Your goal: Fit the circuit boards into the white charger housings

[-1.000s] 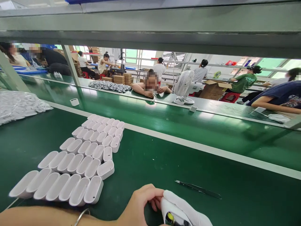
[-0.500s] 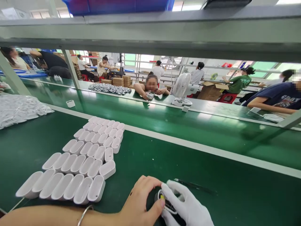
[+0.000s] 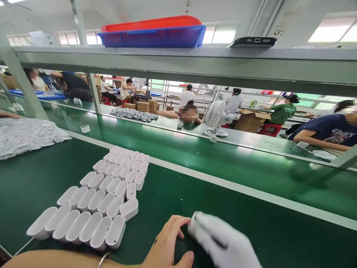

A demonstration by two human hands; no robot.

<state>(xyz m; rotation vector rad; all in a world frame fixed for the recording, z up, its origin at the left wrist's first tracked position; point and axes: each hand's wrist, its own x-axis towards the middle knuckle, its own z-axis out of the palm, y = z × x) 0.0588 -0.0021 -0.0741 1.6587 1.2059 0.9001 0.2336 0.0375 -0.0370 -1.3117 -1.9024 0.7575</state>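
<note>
My left hand [image 3: 169, 242], bare with a bangle at the wrist, rests low over the green work surface. Its thumb stands apart from the curved fingers and nothing shows between them. Beside it, my right hand [image 3: 223, 240] wears a white glove and is smeared by motion. The gloved fingers are drawn together near my left index fingertip; whatever they may hold is hidden. To the left stand rows of white oval cups [image 3: 90, 199], mostly with their open tops up, several with a small dark slot inside.
A heap of clear-bagged parts [image 3: 28, 136] lies at the far left. A pale strip [image 3: 223, 182] crosses the green surface. Beyond are a single white piece [image 3: 85, 129], a fan [image 3: 216, 117] and seated co-workers. An overhead shelf [image 3: 178, 67] carries red and blue trays [image 3: 152, 36].
My view has tilted upward. The dark round piece with a white loop and yellow bit between my hands no longer shows. My left thumb has drawn away, and the gloved fingers have closed together.
</note>
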